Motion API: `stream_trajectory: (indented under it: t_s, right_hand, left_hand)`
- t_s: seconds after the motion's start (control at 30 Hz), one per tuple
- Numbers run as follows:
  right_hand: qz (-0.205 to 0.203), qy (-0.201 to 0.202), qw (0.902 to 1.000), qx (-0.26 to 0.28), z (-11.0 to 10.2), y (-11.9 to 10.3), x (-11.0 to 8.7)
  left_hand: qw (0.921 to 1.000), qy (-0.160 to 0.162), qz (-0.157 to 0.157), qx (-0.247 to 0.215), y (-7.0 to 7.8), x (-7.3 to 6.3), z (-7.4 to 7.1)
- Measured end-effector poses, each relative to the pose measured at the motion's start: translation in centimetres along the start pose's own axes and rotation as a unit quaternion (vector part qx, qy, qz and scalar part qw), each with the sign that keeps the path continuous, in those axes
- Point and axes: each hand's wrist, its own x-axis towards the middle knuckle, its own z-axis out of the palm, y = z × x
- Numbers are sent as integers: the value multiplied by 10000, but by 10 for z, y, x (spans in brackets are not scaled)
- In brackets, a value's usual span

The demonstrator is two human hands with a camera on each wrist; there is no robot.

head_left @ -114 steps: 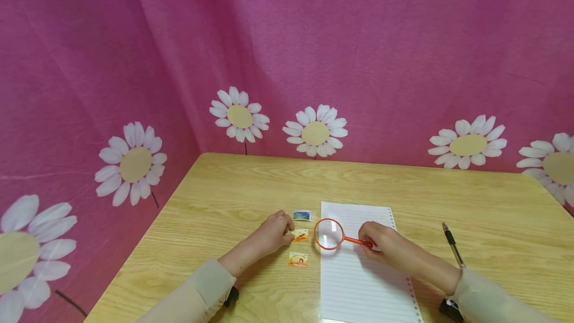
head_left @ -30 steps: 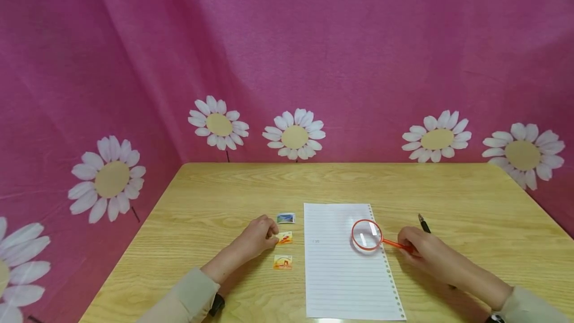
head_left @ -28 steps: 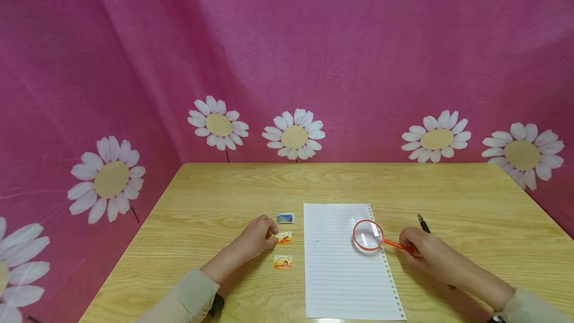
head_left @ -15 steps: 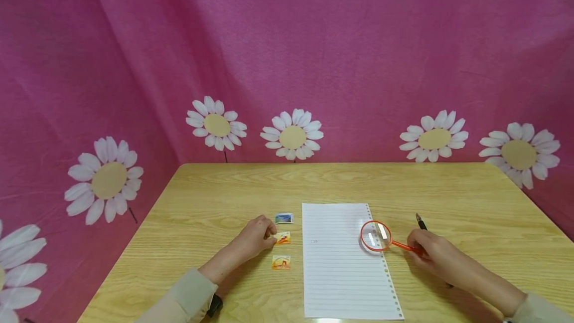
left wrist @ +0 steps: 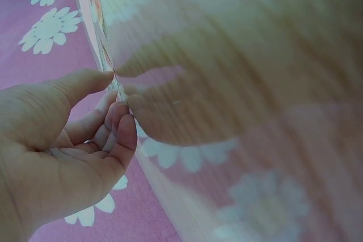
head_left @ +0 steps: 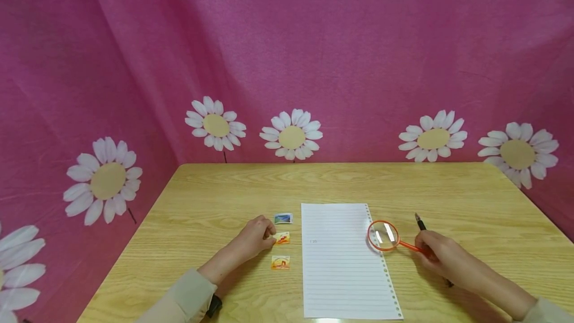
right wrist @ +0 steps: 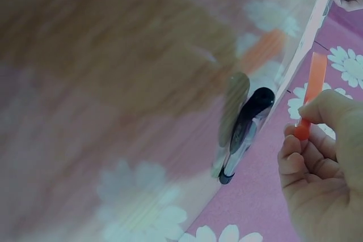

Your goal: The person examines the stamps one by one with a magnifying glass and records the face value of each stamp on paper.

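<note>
Three small postage stamps lie in a column: a blue-green one (head_left: 283,218) farthest away, a yellow-and-red one (head_left: 282,238) in the middle, a yellow-orange one (head_left: 280,262) nearest. My left hand (head_left: 254,236) rests on the table, fingertips right at the middle stamp's left edge. In the left wrist view the thumb and loosely bent fingers (left wrist: 126,134) touch the tabletop there. My right hand (head_left: 444,257) holds an orange magnifying glass (head_left: 409,246) by its handle, its lens over the paper's punched right edge. The right wrist view shows the handle (right wrist: 316,77) pinched between thumb and fingers.
A lined sheet of paper (head_left: 345,283) lies right of the stamps, with small faint writing at its left side. A black pen (head_left: 419,221) lies beyond and partly behind the right hand. A pink curtain (head_left: 314,64) with daisies stands behind the wooden table (head_left: 215,183).
The right hand has carried the magnifying glass rightward, from the paper's left edge to its right edge, uncovering the writing. The left hand stays at the middle stamp. The head view has shifted.
</note>
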Motion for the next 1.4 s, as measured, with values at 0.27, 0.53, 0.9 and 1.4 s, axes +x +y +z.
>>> stream_trajectory:
  t_s: [0.27,0.53,0.9,1.4]
  right_hand:
    - [413,-82,9990,-128,-3,0,-3]
    - [526,-136,9984,-132,-5,1,-4]
    - [677,95,9975,-171,-4,-2,-2]
    - [1534,-428,9872,-58,-6,-6,-1]
  left_hand:
    - [9998,-71,-182,-64,0,1,1]
    - [10000,-27,-41,-76,0,0,0]
    - [9999,-48,-54,-78,-2,1,1]
    - [9989,189,411,79,-3,-1,0]
